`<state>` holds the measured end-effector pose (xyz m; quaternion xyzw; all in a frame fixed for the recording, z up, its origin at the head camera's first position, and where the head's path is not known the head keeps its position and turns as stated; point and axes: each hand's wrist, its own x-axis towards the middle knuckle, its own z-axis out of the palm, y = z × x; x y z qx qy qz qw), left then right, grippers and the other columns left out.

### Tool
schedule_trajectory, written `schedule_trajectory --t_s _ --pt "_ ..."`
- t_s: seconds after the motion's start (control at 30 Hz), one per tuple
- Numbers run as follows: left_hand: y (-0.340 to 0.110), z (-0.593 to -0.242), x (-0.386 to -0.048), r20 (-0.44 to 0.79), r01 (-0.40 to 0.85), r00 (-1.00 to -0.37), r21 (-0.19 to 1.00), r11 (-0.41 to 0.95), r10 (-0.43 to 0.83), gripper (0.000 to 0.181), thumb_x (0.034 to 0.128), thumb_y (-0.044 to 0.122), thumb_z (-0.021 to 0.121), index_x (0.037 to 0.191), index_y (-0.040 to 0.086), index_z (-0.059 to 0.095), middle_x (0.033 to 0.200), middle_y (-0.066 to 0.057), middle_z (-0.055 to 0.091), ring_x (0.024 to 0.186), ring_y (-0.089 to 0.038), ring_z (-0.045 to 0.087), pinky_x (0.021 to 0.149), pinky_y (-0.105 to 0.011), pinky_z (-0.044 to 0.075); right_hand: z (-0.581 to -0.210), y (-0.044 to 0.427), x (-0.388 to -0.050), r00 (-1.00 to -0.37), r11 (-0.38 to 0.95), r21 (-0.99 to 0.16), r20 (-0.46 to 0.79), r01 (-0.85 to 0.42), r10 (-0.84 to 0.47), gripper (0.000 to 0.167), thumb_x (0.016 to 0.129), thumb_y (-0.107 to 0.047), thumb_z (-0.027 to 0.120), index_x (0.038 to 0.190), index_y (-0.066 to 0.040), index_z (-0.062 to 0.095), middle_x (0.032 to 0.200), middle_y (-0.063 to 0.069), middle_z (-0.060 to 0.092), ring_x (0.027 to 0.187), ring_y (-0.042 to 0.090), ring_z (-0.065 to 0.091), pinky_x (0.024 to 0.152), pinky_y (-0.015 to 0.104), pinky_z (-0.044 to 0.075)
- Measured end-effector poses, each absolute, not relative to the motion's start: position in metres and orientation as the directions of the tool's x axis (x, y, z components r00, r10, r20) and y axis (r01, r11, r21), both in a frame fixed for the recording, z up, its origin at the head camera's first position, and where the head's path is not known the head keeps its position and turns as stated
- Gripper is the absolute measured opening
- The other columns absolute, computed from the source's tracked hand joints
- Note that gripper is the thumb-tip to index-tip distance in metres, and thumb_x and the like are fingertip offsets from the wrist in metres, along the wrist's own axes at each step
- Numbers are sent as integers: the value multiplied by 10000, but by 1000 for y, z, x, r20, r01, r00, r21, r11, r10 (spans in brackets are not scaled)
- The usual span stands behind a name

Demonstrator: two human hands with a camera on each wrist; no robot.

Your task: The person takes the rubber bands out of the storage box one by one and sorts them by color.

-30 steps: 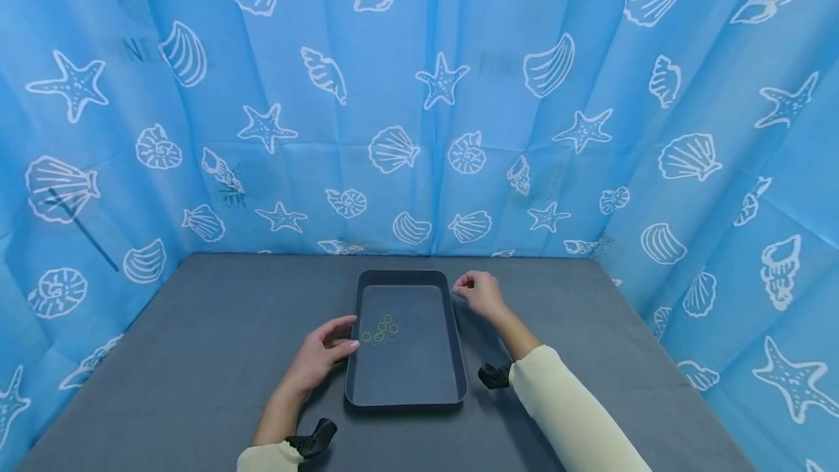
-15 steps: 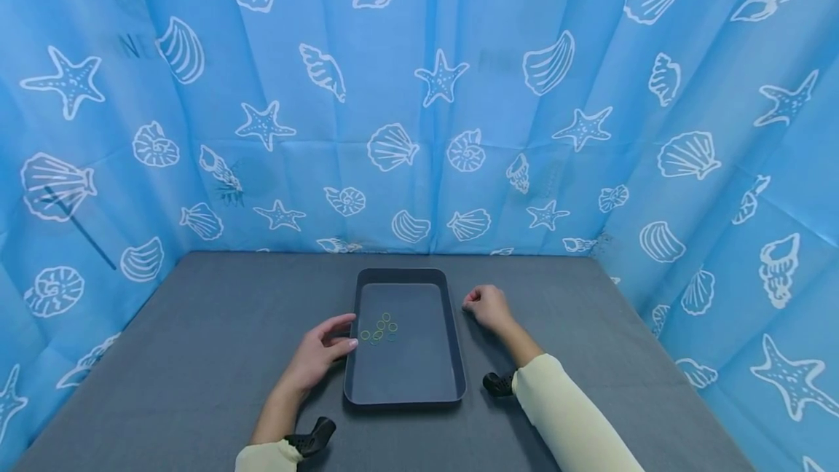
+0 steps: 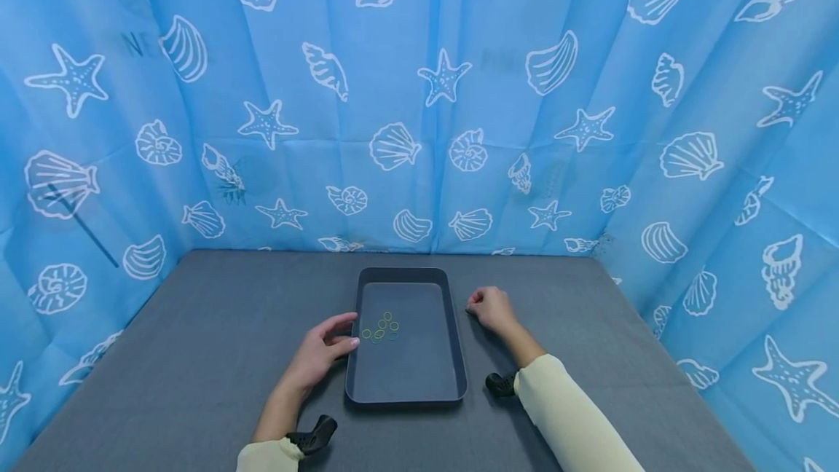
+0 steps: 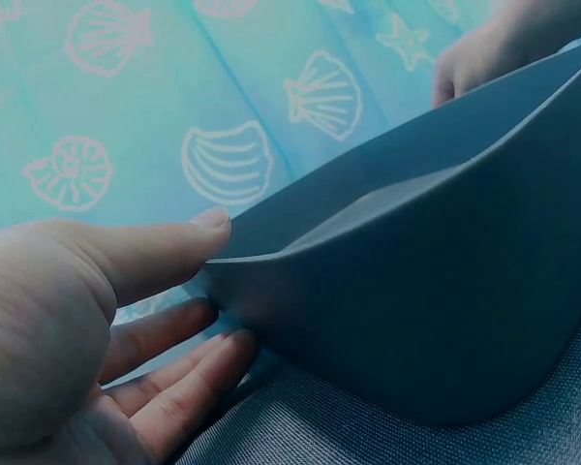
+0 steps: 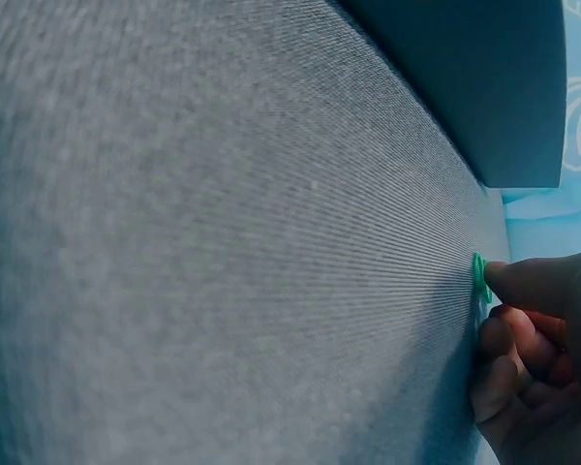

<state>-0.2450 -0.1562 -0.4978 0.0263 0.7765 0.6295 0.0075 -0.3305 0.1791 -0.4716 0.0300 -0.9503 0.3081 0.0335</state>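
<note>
Against the left hand (image 3: 316, 355): thumb and fingers lay apart, touching the dark tray (image 3: 419, 366) at its side wall without closing round it. I judged light contact enough; a hard push could have slid it.
Just past the left fingertips: yellow-green rings (image 3: 382, 324) lay clustered inside the tray, thin-lined, with fainter teal ones among them.
Under the right hand (image 3: 493, 309): one green ring (image 5: 478, 275) sat at the thumb tip, seemingly pinched, down by the grey cloth (image 3: 544, 297), outside the tray and apart from it. Other fingers curled in; the opposing fingertip was hidden from me.
Right pinch: I reckoned it wanted fingertips only, low and gentle, lest the ring spring away.
Ring's look: bright green, slender, almost edge-on; material unclear.
Beyond both hands: a blue shell-print curtain (image 3: 419, 188).
</note>
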Motion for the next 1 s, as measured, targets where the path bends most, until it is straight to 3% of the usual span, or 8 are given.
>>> schedule_trajectory --t_s 0.37,1.0 --pt "-157 -494 -244 45 57 -996 984 170 73 464 898 74 694 1343 61 565 1324 -193 546 1047 -283 621 877 -437 520 -456 182 -337 -992 769 -631 121 -106 -37 50 884 -29 681 846 1 692 776 59 651 701 197 569 645 372 486" --pt "-156 -495 -242 36 46 -997 983 177 63 459 896 79 698 1338 71 573 1324 -198 547 1044 -283 625 875 -434 523 -418 134 -347 -991 728 -675 129 -118 -41 50 924 -93 660 932 -46 675 871 62 650 772 209 585 662 367 492"
